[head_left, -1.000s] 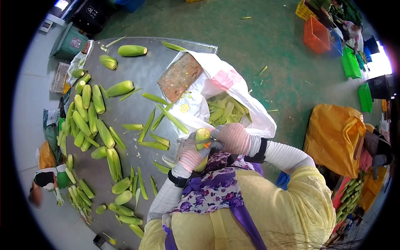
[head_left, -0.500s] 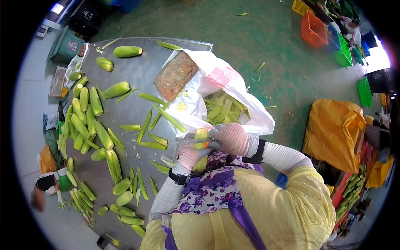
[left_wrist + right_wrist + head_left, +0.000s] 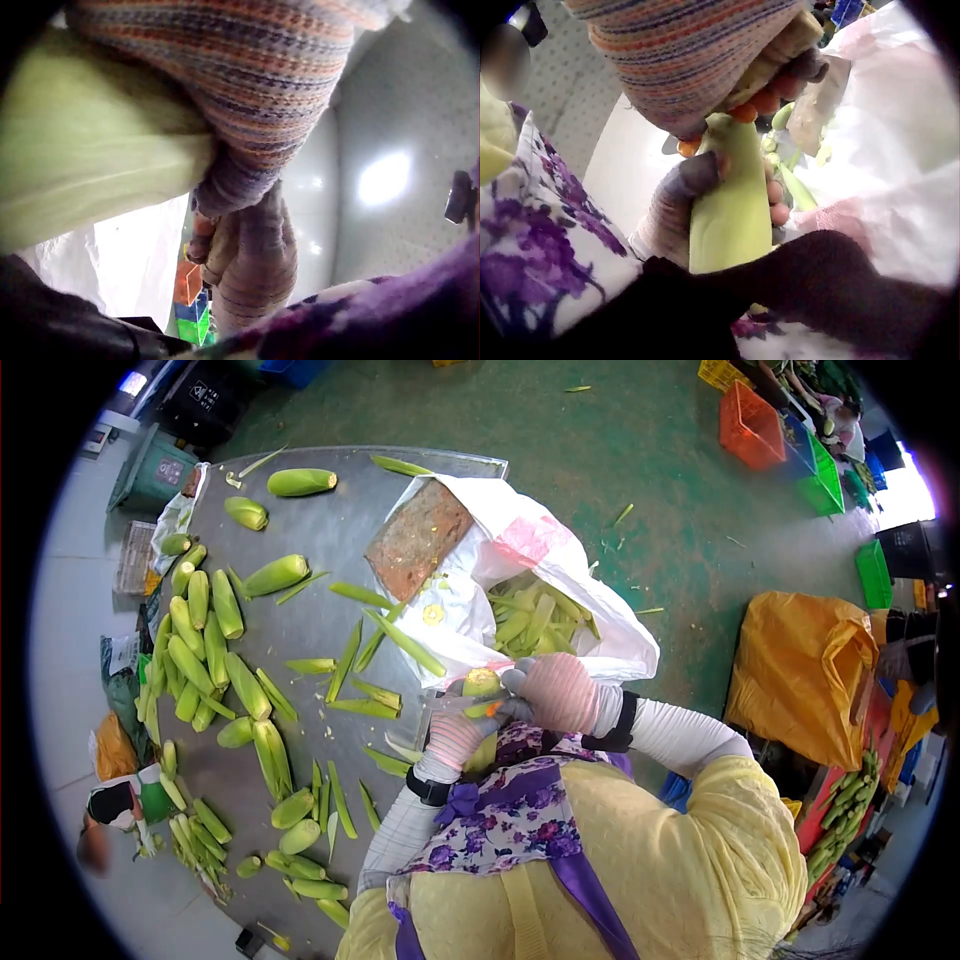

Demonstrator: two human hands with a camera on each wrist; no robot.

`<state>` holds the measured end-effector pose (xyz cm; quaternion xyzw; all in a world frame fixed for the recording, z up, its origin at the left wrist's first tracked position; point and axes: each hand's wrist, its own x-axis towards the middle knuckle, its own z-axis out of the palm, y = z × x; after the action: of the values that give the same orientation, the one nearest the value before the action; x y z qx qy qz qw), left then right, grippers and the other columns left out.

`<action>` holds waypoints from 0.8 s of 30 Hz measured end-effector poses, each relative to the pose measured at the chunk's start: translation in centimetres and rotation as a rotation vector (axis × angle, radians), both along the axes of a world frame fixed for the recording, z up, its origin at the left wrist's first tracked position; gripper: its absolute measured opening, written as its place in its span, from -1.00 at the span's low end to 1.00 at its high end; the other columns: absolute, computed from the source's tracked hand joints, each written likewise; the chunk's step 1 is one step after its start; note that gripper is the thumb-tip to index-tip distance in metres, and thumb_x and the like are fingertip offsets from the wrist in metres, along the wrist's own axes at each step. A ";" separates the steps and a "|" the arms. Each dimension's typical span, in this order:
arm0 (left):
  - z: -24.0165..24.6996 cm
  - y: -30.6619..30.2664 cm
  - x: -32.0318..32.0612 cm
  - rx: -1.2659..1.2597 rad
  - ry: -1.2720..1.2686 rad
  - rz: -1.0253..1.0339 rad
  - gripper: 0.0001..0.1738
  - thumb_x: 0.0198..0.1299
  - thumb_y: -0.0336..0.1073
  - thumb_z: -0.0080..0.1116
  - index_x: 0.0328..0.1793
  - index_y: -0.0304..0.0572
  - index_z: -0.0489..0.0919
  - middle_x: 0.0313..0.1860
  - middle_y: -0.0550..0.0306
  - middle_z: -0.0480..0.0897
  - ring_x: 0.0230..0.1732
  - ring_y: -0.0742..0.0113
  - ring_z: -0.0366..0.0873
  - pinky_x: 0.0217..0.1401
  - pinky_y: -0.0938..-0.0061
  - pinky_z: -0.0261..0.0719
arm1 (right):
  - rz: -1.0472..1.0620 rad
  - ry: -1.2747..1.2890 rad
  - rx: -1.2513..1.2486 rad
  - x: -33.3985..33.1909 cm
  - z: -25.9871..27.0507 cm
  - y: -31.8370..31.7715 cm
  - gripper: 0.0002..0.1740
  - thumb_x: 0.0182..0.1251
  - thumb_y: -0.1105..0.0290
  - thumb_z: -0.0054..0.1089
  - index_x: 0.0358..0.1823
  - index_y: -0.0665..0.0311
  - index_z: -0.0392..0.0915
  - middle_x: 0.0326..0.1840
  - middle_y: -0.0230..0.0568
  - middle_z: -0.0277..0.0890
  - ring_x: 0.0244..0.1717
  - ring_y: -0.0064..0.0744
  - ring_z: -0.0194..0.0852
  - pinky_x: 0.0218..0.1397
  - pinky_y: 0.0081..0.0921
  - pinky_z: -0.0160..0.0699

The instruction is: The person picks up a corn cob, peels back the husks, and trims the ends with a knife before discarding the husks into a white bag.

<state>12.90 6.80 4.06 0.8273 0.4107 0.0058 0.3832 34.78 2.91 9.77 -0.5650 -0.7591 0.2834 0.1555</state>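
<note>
My left hand (image 3: 455, 736), in a striped knit glove with grey fingers, grips a green ear of corn (image 3: 482, 681) close to my apron. Its cut, pale end points up and away from me. In the right wrist view, the left thumb (image 3: 697, 174) presses along the husk (image 3: 731, 217). My right hand (image 3: 560, 692), gloved alike, curls at the top of the same ear. An orange-handled knife (image 3: 486, 709) shows between the hands, its pale blade reaching left over the left fingers. The right palm hides most of its handle.
A white sack (image 3: 625, 650) with stripped husks (image 3: 540, 620) lies open just beyond my hands, a brick (image 3: 420, 540) weighing down its edge. Many ears of corn (image 3: 190, 660) and loose husk leaves (image 3: 365, 707) lie on the metal table (image 3: 330, 620). An orange-yellow sheet (image 3: 800, 670) stands at right.
The head view has shifted slightly, moving the table and sack a little left. Both hands keep their hold on the corn and knife, with only small movement.
</note>
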 end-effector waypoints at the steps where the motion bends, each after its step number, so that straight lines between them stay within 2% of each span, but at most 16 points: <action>1: 0.0 -0.2 0.0 0.007 -0.011 0.014 -0.33 0.21 0.24 0.25 0.32 0.05 0.53 0.24 0.13 0.63 0.25 0.21 0.57 0.36 0.29 0.48 | -0.004 -0.003 -0.005 0.0 -0.1 0.0 -0.56 0.33 -0.07 0.20 -0.22 0.22 0.55 -0.35 -0.05 0.57 -0.33 0.09 0.63 -0.31 -0.07 0.56; 5: -1.0 -0.5 -0.3 -0.052 -0.062 0.066 -0.35 0.24 0.26 0.19 0.33 0.09 0.53 0.24 0.15 0.64 0.27 0.21 0.56 0.41 0.32 0.43 | -0.010 -0.014 -0.013 -0.1 -0.5 0.1 -0.54 0.34 -0.09 0.19 -0.23 0.23 0.54 -0.37 -0.05 0.56 -0.34 0.09 0.62 -0.31 -0.07 0.56; 7: -2.3 -0.4 0.0 -0.304 -0.248 0.172 -0.35 0.26 0.24 0.16 0.32 0.01 0.52 0.21 0.14 0.64 0.26 0.22 0.55 0.40 0.32 0.43 | -0.011 -0.022 -0.006 -0.2 -0.5 0.2 -0.53 0.35 -0.09 0.18 -0.23 0.24 0.53 -0.38 -0.05 0.55 -0.34 0.09 0.62 -0.31 -0.07 0.56; 9: -2.8 -0.5 0.0 -0.423 -0.322 0.228 -0.37 0.28 0.19 0.15 0.31 -0.06 0.51 0.18 0.14 0.65 0.24 0.24 0.56 0.37 0.34 0.45 | -0.014 -0.032 0.002 -0.3 -0.2 0.3 -0.52 0.35 -0.10 0.17 -0.22 0.24 0.52 -0.39 -0.05 0.54 -0.34 0.09 0.61 -0.31 -0.08 0.55; 14: 1.8 -0.1 0.9 -0.383 -0.234 0.237 -0.45 0.32 -0.01 0.21 0.28 -0.23 0.49 0.10 0.13 0.66 0.14 0.29 0.58 0.24 0.41 0.53 | -0.009 0.016 -0.051 -0.1 -1.1 0.7 -0.52 0.37 -0.09 0.15 -0.15 0.25 0.56 -0.32 -0.02 0.57 -0.31 0.11 0.62 -0.28 -0.07 0.56; 16: 3.5 -0.4 1.9 -0.435 -0.392 0.326 -0.44 0.13 -0.21 0.39 0.23 -0.27 0.53 0.05 0.09 0.68 0.03 0.25 0.62 0.15 0.37 0.57 | -0.009 0.039 -0.106 0.5 -1.4 0.5 -0.53 0.38 -0.08 0.13 -0.12 0.24 0.58 -0.30 -0.01 0.59 -0.30 0.12 0.63 -0.26 -0.05 0.57; 18: 3.5 -0.4 2.0 -0.400 -0.401 0.339 -0.39 0.02 -0.30 0.49 0.22 -0.29 0.55 0.02 0.05 0.70 -0.02 0.23 0.65 0.11 0.35 0.60 | 0.005 0.030 -0.185 1.2 -1.6 0.2 -0.55 0.39 -0.06 0.13 -0.12 0.22 0.60 -0.30 -0.02 0.61 -0.30 0.13 0.63 -0.23 -0.04 0.57; 20: 2.6 -0.7 1.5 -0.283 -0.259 0.268 -0.35 -0.01 -0.28 0.52 0.24 -0.27 0.55 0.02 0.03 0.70 -0.02 0.22 0.66 0.11 0.35 0.60 | -0.019 0.016 -0.179 1.2 -2.3 -0.1 -0.55 0.39 -0.06 0.12 -0.13 0.22 0.60 -0.33 0.00 0.60 -0.29 0.13 0.63 -0.22 -0.03 0.57; 24: 3.1 -1.0 1.7 -0.229 -0.226 0.320 -0.43 -0.01 -0.29 0.53 0.16 -0.26 0.60 -0.05 0.01 0.71 -0.04 0.19 0.67 0.08 0.36 0.62 | -0.060 0.020 -0.166 0.9 -4.2 -0.6 -0.57 0.38 0.00 0.15 -0.16 0.28 0.59 -0.38 0.04 0.59 -0.29 0.13 0.63 -0.20 -0.06 0.59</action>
<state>14.63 5.84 7.12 0.6967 0.4894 0.1123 0.5124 35.70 2.31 5.59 -0.5956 -0.7141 0.3461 0.1244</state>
